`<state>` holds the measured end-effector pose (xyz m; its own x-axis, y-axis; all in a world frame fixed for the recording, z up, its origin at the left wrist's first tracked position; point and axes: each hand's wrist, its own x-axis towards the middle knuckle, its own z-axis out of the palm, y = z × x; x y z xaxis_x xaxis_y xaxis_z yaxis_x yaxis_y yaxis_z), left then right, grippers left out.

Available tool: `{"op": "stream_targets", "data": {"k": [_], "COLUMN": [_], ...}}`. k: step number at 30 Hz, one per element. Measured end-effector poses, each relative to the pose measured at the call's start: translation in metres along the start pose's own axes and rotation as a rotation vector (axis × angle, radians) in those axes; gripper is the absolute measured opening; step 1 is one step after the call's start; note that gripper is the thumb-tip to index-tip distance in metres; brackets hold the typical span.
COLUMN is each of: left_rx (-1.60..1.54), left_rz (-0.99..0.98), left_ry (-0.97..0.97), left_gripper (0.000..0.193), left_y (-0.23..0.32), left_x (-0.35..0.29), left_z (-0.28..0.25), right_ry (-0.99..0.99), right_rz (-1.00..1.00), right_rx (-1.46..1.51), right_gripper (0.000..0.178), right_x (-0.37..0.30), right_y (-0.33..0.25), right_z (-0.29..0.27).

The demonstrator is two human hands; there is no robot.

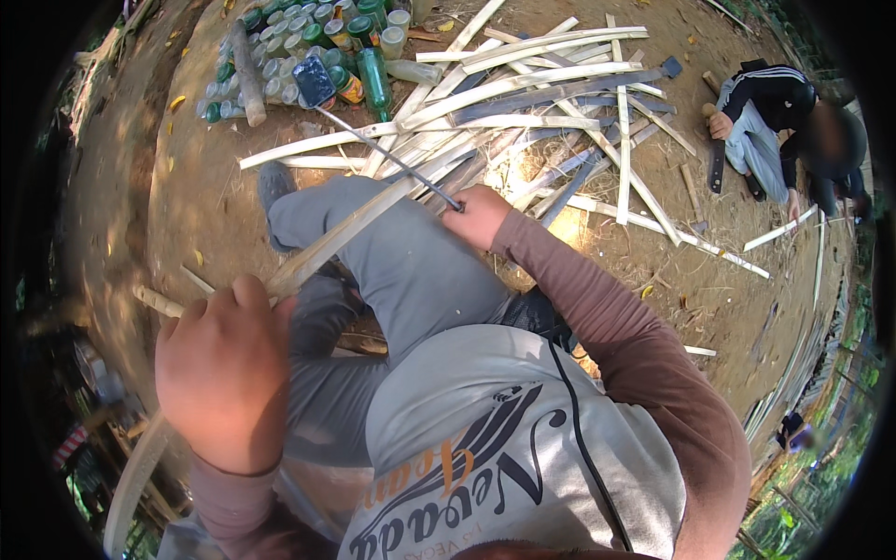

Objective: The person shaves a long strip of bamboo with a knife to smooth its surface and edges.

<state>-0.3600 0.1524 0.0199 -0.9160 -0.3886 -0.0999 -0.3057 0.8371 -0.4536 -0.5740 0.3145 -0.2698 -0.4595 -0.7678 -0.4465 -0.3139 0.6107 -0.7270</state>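
My left hand is closed round a long pale bamboo strip. The strip slants up across my raised grey-trousered leg toward the pile, and its other end curves down at the lower left. Beside that fist a rounded wooden end sticks out; whether I grip it too cannot be made out. My right hand, by my thigh, is closed on the end of a thin metal rod. The rod points away to the upper left, where a dark, squarish piece appears at its far end.
Past my leg lies a crisscross pile of bamboo strips. Glass bottles and jars stand far left beside a short log. At the far right another person crouches with a broad dark blade. Bare earth surrounds us.
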Motion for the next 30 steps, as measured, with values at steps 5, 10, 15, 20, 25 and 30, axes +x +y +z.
{"op": "stream_targets", "data": {"k": [5,10,15,20,25,30], "left_rx": [-0.041,-0.097,-0.108,-0.085,-0.098,-0.113], "left_rz": [-0.061,-0.099,-0.111,-0.070,-0.063,-0.142], "left_ry": [-0.079,-0.153,-0.152,-0.074,-0.061,-0.180], "left_gripper": [0.036,0.038,0.039,0.039,0.039,0.041], "left_y": [-0.002,-0.023,-0.025,-0.018,-0.025,-0.030], "left_x": [0.007,0.023,0.016,0.014,0.015,0.016], "left_z": [0.002,0.015,0.024,0.023,0.029,0.032], "right_ry": [0.042,0.107,0.076,0.041,0.144,0.074], "right_rz": [0.092,0.165,0.091,0.231,0.295,0.154], "right_rx": [0.087,0.018,-0.078,-0.070,-0.160,-0.160], "right_gripper": [0.041,0.043,0.043,0.047,0.049,0.050], "right_x": [0.020,0.041,0.019,0.035,0.087,0.074], "right_y": [0.043,0.072,0.021,0.056,0.136,0.057], "right_z": [0.008,0.020,0.024,0.012,0.016,0.023]}}
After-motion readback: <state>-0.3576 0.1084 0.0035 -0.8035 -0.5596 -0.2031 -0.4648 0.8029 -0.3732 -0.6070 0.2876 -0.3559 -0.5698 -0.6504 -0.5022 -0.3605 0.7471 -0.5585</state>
